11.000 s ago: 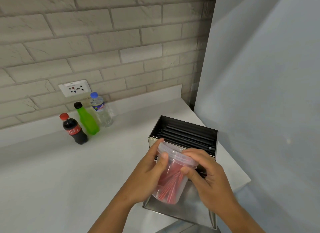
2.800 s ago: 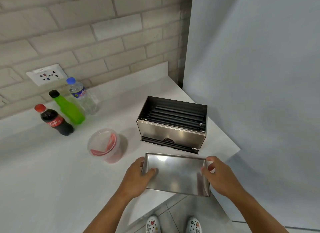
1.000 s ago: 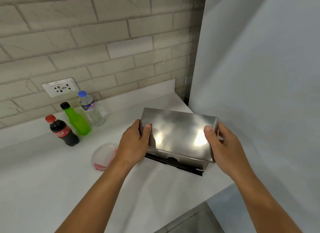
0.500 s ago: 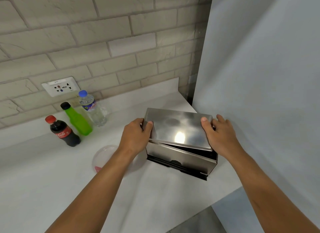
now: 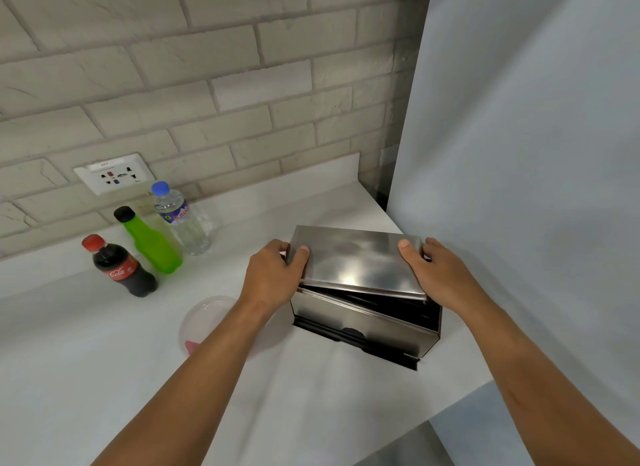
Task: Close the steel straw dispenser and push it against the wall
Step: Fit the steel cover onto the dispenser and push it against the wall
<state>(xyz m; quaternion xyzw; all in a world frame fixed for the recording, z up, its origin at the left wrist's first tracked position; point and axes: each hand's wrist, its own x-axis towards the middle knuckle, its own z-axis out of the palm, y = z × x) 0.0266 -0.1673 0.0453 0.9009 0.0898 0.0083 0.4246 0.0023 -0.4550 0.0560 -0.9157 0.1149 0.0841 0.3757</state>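
Head view: we note first what cannot be read. The plastic container [image 5: 204, 321] on the white counter [image 5: 86, 379] is largely hidden behind the left forearm; only part of its clear lid and a pink patch show. The contents of the steel straw dispenser [image 5: 367, 321] appear only as dark shapes through the gap under the lid [image 5: 356, 261]; we cannot make them out. The dispenser's far side is covered by the lid.

We find the left hand [image 5: 273, 275] clasping the lid's left end, thumb on top and fingers curled over the edge. The right hand [image 5: 440, 275] clasps the right end likewise, thumb on top. The lid sits skewed over the box: its near edge stands clear of the front wall at the right, leaving a wedge-shaped opening.

The dispenser stands near the counter's right front corner, beside the grey panel [image 5: 519, 153] and apart from the brick wall [image 5: 207, 84]. Bare counter lies between it and that wall. A cola bottle [image 5: 119, 266], green bottle [image 5: 149, 240] and water bottle [image 5: 180, 219] stand well to the left.
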